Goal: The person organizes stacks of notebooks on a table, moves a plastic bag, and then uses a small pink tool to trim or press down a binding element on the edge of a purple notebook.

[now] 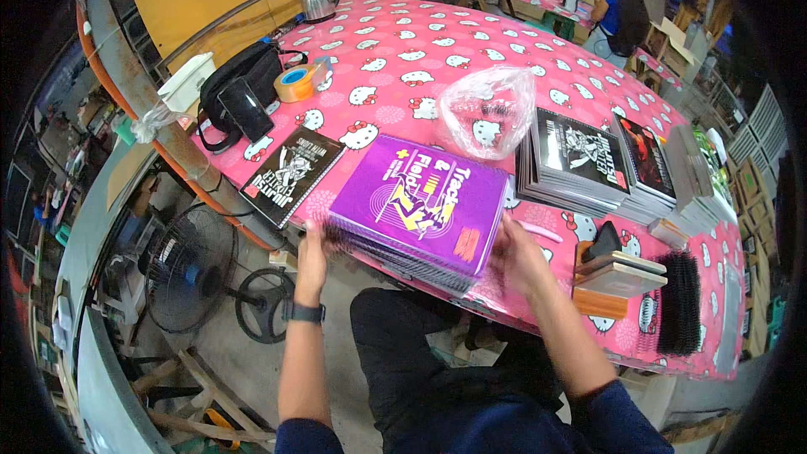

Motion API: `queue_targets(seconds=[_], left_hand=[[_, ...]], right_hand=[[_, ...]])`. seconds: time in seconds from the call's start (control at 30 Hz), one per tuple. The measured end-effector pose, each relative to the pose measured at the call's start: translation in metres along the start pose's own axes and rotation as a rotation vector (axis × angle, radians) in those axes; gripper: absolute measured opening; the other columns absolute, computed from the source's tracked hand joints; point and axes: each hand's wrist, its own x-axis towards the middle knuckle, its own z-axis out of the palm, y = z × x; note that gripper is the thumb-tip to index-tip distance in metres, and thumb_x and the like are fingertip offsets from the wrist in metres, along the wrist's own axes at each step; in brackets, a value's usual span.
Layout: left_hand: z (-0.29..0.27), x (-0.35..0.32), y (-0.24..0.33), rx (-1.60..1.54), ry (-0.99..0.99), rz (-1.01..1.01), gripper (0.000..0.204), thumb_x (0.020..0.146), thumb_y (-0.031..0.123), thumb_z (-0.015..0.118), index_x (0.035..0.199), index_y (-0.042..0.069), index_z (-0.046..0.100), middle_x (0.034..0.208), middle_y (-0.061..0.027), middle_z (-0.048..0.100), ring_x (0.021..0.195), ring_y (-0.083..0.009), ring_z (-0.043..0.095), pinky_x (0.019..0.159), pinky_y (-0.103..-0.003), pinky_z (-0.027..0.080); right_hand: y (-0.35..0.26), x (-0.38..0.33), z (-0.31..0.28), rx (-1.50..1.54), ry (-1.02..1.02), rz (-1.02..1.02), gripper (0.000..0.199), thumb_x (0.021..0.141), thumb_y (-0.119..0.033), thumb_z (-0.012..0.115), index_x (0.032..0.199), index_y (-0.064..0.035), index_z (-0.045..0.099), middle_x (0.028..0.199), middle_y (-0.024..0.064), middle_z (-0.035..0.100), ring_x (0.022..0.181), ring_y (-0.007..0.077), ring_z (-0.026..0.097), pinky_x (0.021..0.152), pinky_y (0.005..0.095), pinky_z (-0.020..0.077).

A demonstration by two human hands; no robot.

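A stack of purple spiral notebooks [420, 197] rests at the near edge of the pink table, the black coils facing me. My left hand [313, 254] is against its left end, thumb up, and wears a watch on the wrist. Against the right end presses my right hand [519, 259], its fingers partly hidden beside the stack and a bit blurred. The stack is held between both hands. To its left lies a single black notebook [292, 175]. Behind it sits a clear plastic bag [487, 113] with dark coils showing inside.
On the right stand stacks of black notebooks [580, 155], a wooden holder [601, 303] and a bundle of black binding coils [679, 303]. A phone [245, 109], black bag [227, 80], tape roll [296, 84] and kettle [319, 2] are at the left. A fan [192, 269] stands below. People work farther back.
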Motion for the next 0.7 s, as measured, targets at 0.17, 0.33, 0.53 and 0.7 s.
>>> queue_targets(seconds=[0.17,0.33,0.53,0.7], left_hand=[[0.013,-0.062,0.000,-0.113,0.101,0.017,0.071,0.092,0.056,0.025,0.078,-0.003,0.062,0.070,-0.0072,0.060,0.065,-0.0157,0.052,0.061,-0.030,0.039],[0.045,-0.104,0.014,-0.114,0.189,0.013,0.066,0.095,0.050,0.026,0.084,-0.006,0.061,0.075,-0.0112,0.062,0.070,-0.0175,0.057,0.067,-0.030,0.043],[0.016,-0.073,0.008,-0.119,0.303,0.074,0.066,0.094,0.052,0.026,0.097,-0.004,0.061,0.089,-0.0109,0.063,0.078,-0.0176,0.057,0.069,-0.030,0.043],[0.022,0.016,-0.007,-0.344,0.349,0.331,0.065,0.092,0.055,0.030,0.125,0.001,0.041,0.117,-0.0128,0.050,0.108,-0.0226,0.046,0.094,-0.038,0.035]], right_hand=[[-0.038,0.078,0.013,-0.098,-0.060,0.020,0.037,0.089,-0.041,0.046,0.106,-0.0094,0.056,0.093,0.0053,0.060,0.078,0.0151,0.053,0.071,0.0284,0.0416],[-0.057,0.121,0.038,-0.121,-0.335,0.055,0.041,0.089,-0.038,0.047,0.112,-0.0051,0.056,0.101,0.0100,0.062,0.093,0.0170,0.058,0.081,0.0303,0.0444],[-0.041,0.116,0.043,0.149,-0.335,-0.007,0.054,0.090,-0.045,0.045,0.116,0.0017,0.051,0.105,0.0115,0.062,0.097,0.0195,0.058,0.087,0.0295,0.0419],[0.014,0.085,0.048,-0.058,0.115,-0.433,0.059,0.093,-0.049,0.035,0.099,0.0040,0.059,0.091,0.0088,0.061,0.080,0.0176,0.053,0.079,0.0298,0.0389]])
